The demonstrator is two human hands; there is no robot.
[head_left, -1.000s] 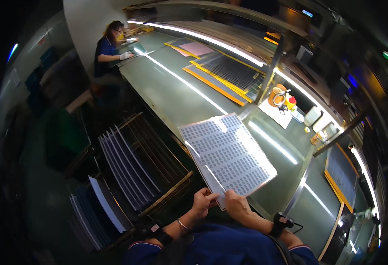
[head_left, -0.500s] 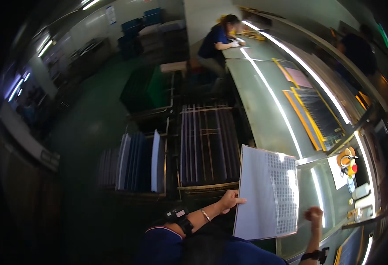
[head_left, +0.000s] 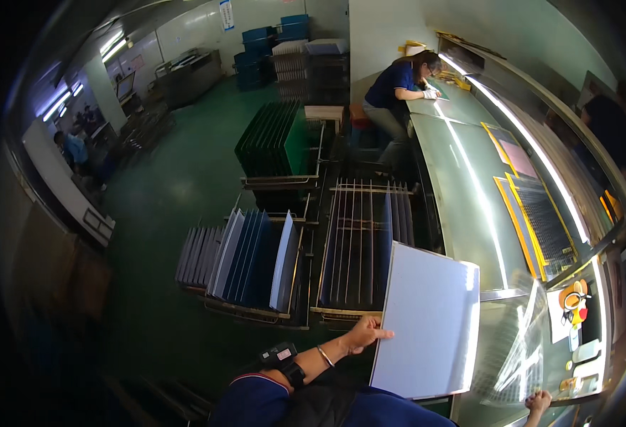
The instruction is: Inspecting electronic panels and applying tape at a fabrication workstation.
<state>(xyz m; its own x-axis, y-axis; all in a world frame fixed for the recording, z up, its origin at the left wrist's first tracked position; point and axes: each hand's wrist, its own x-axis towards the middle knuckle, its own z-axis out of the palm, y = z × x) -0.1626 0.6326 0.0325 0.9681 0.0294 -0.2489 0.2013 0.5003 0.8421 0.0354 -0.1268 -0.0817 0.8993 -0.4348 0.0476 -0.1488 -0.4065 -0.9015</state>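
Note:
My left hand (head_left: 363, 334) grips the left edge of a flat white panel (head_left: 427, 320), thumb on its face and fingers underneath. The panel is tilted over the near end of the bench, its right side shining with reflected light. Right of the panel, a clear sheet with a faint grid pattern (head_left: 516, 349) is smeared by motion. At its lower right corner is my right hand (head_left: 539, 402), fingers closed in a pinch on the sheet. A black device is strapped to my left forearm.
Racks of upright panels, white and blue (head_left: 249, 256) and green (head_left: 274, 142), stand left of the long bench (head_left: 462, 185). Yellow-edged patterned sheets (head_left: 541, 224) lie along the bench. Tape rolls (head_left: 575, 295) and bottles sit at right. A co-worker (head_left: 395, 89) leans over the far end.
The grid-patterned layer has left the white panel's face and is now to its right with my right hand, which moved down and right. My left hand keeps its hold. The view has shifted.

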